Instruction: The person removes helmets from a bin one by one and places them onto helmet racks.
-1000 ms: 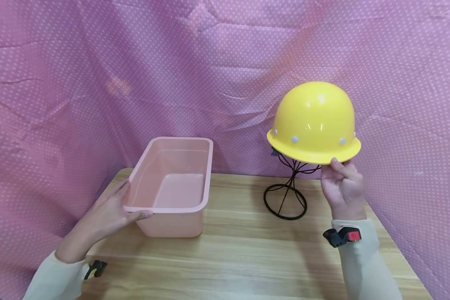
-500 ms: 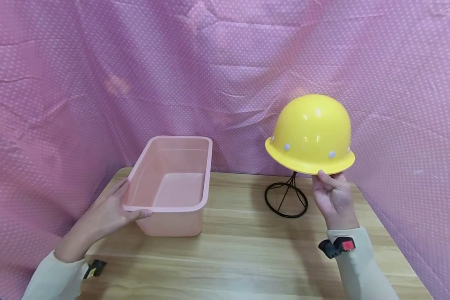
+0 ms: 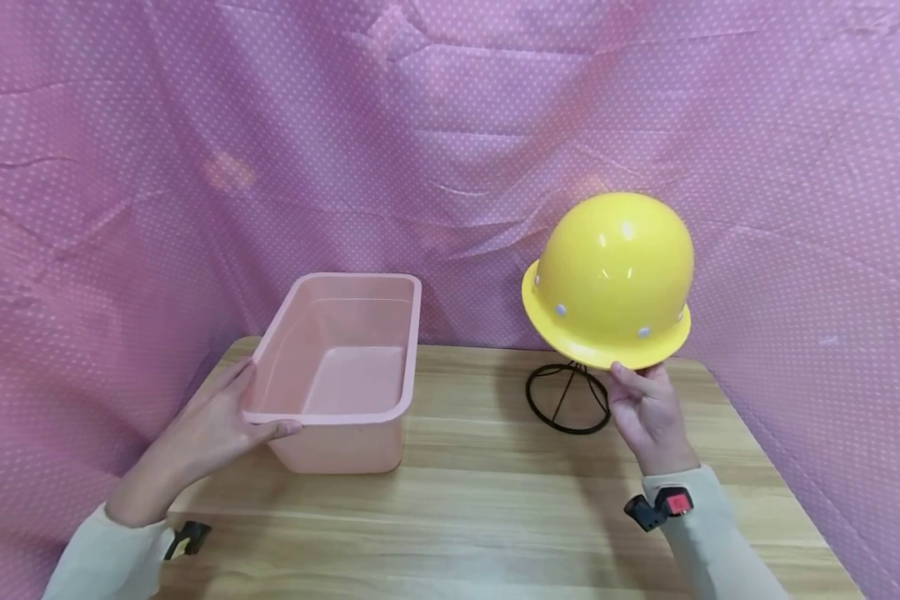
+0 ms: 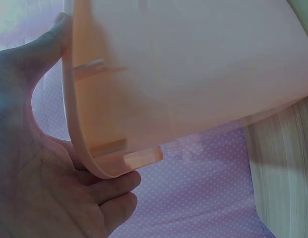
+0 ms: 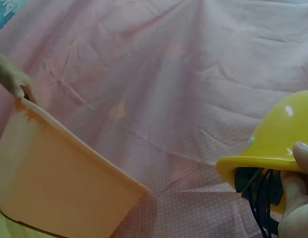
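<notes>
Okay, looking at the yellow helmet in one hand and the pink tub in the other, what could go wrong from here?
The right hand grips the helmet only by the edge of its brim, already tilted, so it could slip or swing and drop.

The wire stand sits just beneath it and looks light; the brim or the straps hanging inside might snag it and tip it.

The left hand holds the tub by one corner near the table edge, so a bump could shove it off.

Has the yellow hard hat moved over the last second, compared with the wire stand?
Yes. The yellow hard hat, pinched at its brim by the right hand, has come down and leftward toward the black wire stand, tilting as it goes.
</notes>
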Demonstrator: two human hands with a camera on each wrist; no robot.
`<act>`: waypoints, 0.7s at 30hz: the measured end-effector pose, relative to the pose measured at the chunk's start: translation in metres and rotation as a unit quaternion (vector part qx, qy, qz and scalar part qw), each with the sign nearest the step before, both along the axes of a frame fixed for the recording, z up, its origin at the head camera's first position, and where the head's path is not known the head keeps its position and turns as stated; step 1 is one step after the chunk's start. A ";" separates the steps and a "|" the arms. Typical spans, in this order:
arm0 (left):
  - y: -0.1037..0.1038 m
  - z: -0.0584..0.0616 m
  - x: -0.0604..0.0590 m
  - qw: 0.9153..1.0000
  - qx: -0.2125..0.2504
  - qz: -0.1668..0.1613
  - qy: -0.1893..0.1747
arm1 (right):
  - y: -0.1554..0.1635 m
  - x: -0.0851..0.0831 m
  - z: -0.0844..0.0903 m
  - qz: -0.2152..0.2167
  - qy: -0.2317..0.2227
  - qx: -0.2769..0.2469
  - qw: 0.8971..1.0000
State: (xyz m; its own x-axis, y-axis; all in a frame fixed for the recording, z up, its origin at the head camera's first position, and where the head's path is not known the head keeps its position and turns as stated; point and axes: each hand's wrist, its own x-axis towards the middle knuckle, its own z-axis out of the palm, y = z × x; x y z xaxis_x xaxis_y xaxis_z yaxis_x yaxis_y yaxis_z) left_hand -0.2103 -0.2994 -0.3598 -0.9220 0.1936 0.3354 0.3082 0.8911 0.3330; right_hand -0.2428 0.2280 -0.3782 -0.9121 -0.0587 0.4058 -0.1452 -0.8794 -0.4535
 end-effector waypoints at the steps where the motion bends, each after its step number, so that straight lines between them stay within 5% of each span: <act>1: 0.000 0.000 0.000 1.000 0.000 -0.002 0.002 | -0.001 0.000 -0.001 0.003 -0.002 0.001 1.000; 12: -0.002 0.002 0.001 0.999 -0.003 0.000 -0.038 | 0.005 0.000 -0.004 0.009 0.005 0.018 1.000; 21: -0.001 0.001 0.002 1.000 -0.004 0.001 -0.021 | 0.010 0.004 -0.004 0.026 0.018 0.023 0.999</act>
